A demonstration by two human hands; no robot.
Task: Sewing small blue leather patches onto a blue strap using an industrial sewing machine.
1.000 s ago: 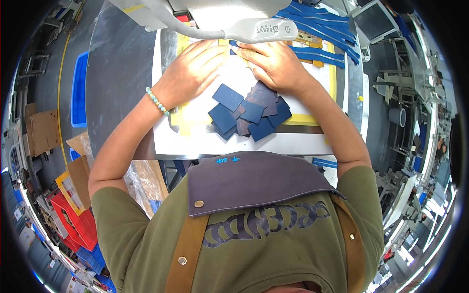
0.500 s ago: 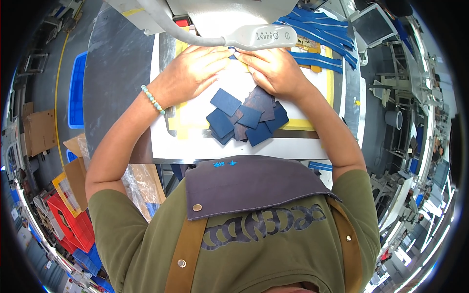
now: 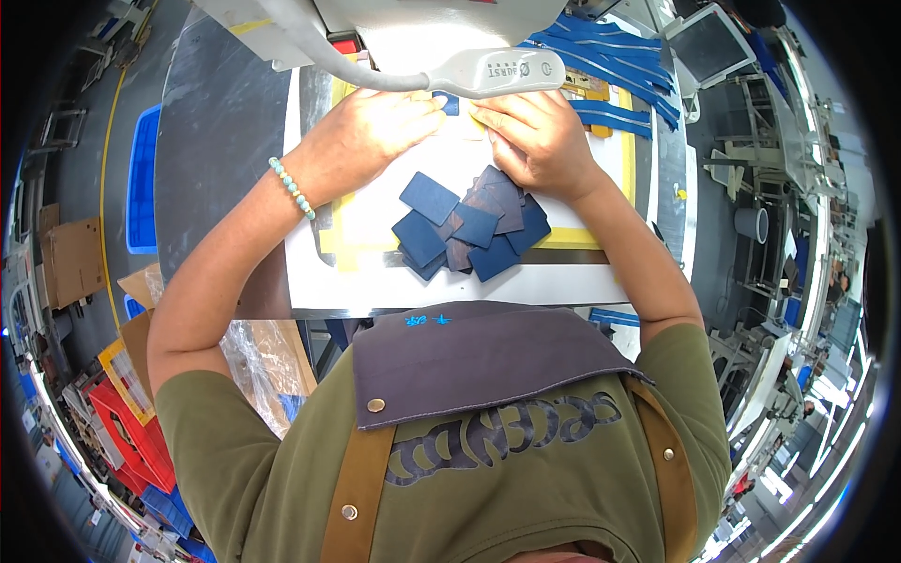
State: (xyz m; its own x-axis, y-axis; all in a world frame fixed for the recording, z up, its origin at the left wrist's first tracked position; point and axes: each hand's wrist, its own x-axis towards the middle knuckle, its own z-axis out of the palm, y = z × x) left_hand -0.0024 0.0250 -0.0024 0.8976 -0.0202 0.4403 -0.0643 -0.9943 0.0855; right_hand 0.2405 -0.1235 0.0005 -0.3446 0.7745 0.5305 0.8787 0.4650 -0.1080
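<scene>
— Right hand (image 3: 537, 139) has drawn slightly rightward, baring more of the blue piece (image 3: 451, 104). Where does it lie?
— Between the hands' fingertips, nearer the left hand (image 3: 385, 129), which appears to touch it. Long axis: partly hidden, undeterminable.
— State of the hands?
— Left, fingers bent; right, fingertips gathered. Whether either grasps anything cannot be told.
— Appearance?
— Flat, dark blue, straight-edged.

Well to the left of the fingers (image 3: 507, 125) sits a blue bin (image 3: 142, 178); farther out that way, a brown cardboard box (image 3: 80, 263); left of the fingers and nearer the person, a red crate (image 3: 131, 430) and crumpled clear plastic (image 3: 255, 361); right of and beyond the fingers, a dark-screened monitor (image 3: 710, 47); well to their right, a pale grey bucket (image 3: 751, 225).
</scene>
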